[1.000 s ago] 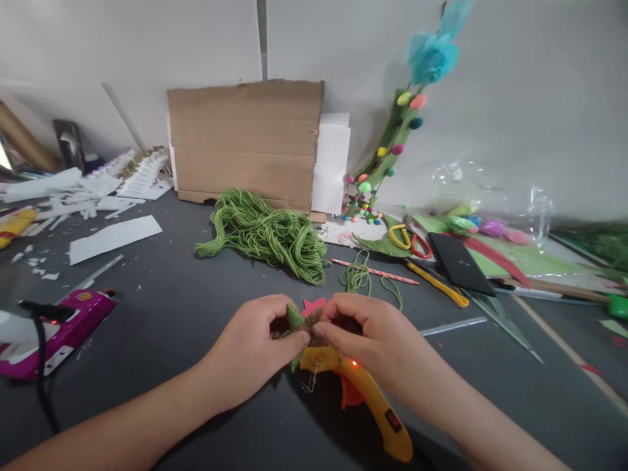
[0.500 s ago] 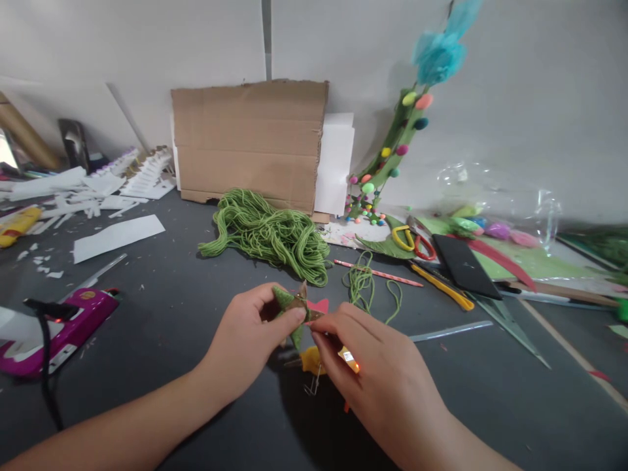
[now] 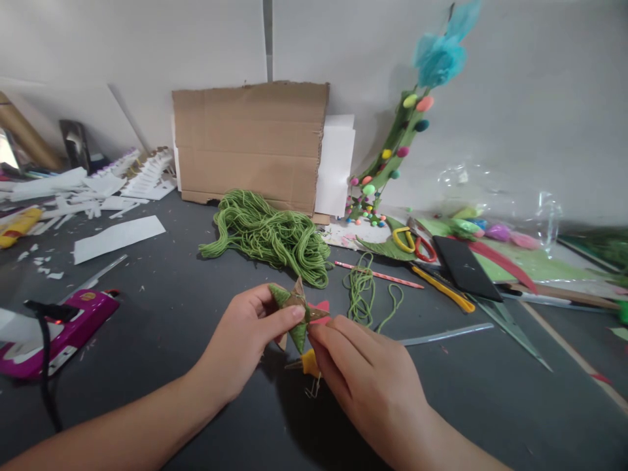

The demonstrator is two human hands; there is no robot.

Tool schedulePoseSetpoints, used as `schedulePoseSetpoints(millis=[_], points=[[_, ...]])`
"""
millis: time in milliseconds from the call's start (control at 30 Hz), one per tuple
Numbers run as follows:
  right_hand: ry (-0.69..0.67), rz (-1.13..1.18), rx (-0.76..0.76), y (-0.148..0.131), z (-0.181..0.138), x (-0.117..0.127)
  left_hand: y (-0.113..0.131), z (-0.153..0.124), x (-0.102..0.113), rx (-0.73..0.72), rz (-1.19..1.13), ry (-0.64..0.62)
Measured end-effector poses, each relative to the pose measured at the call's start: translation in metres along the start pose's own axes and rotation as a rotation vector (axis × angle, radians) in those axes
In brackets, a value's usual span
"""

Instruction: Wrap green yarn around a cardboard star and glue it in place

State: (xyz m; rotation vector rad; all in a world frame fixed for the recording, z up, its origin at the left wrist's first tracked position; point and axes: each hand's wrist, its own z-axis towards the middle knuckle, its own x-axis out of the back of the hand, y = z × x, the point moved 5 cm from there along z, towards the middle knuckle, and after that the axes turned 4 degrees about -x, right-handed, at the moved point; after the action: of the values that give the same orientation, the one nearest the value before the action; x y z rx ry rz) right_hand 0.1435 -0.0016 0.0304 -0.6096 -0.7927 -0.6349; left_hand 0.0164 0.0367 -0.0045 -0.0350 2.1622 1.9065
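**Yarn-wrapped star pinched in both hands over the near middle of the tabletop**

Your left hand (image 3: 243, 340) grips the yarn-wrapped star (image 3: 293, 309), a small card shape partly covered in green yarn. The thumb lies across its face and the fingers close behind it. Your right hand (image 3: 375, 386) closes its fingertips on the star's right-hand point. Whether they also trap a loose strand there cannot be told. The star is held clear of the tabletop (image 3: 186, 307), toward the near edge. The nozzle of a yellow glue gun (image 3: 309, 362) lies just under it, and a pink star cut-out (image 3: 322, 306) lies just behind it.

The step in hand appears to be pressing a yarn end down onto the card. The next move would call for a steady left-hand hold while the right-hand fingertips shift along the point, staying clear of the hot nozzle below.

Beyond the hands lie a loose yarn loop (image 3: 363, 288) and, farther back, the green yarn skein (image 3: 269, 235) in front of the cardboard sheet (image 3: 250, 140) at the far edge. A pencil (image 3: 377, 273), a yellow craft knife (image 3: 441, 284) and a clear glue stick (image 3: 446, 333) lie to the right. A purple glue gun (image 3: 63, 327) is well apart near the left edge. Bare room lies left of your left forearm and along the near right.
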Motion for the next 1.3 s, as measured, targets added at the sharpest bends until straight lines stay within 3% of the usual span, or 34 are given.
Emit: schedulePoseSetpoints(millis=[233, 367, 500, 700, 800, 900, 1100, 1300], points=[[-0.19, 0.526, -0.402, 0.025, 0.01, -0.006, 0.002, 0.001, -0.01, 0.12, -0.224, -0.161], [-0.316, 0.528, -0.283, 0.033, 0.021, 0.002, 0.005, 0.0, -0.012, 0.125, -0.095, -0.308], [-0.31, 0.362, -0.188, 0.038, 0.027, 0.015, 0.003, -0.002, -0.014, 0.172, 0.077, -0.365], [-0.307, 0.309, -0.407, 0.028, 0.023, 0.018, 0.006, 0.002, -0.01, 0.044, 0.301, -0.249], [-0.274, 0.354, -0.443, 0.022, 0.019, 0.016, 0.01, 0.002, -0.007, -0.004, 0.351, -0.165], [-0.229, 0.341, -0.435, 0.02, 0.017, 0.014, 0.012, 0.002, -0.004, -0.008, 0.337, -0.087], [-0.171, 0.327, -0.377, 0.015, 0.015, 0.012, 0.015, 0.002, -0.002, -0.038, 0.337, -0.048], [-0.1, 0.283, -0.198, 0.007, 0.008, 0.003, 0.012, 0.002, 0.002, -0.025, 0.295, 0.012]])
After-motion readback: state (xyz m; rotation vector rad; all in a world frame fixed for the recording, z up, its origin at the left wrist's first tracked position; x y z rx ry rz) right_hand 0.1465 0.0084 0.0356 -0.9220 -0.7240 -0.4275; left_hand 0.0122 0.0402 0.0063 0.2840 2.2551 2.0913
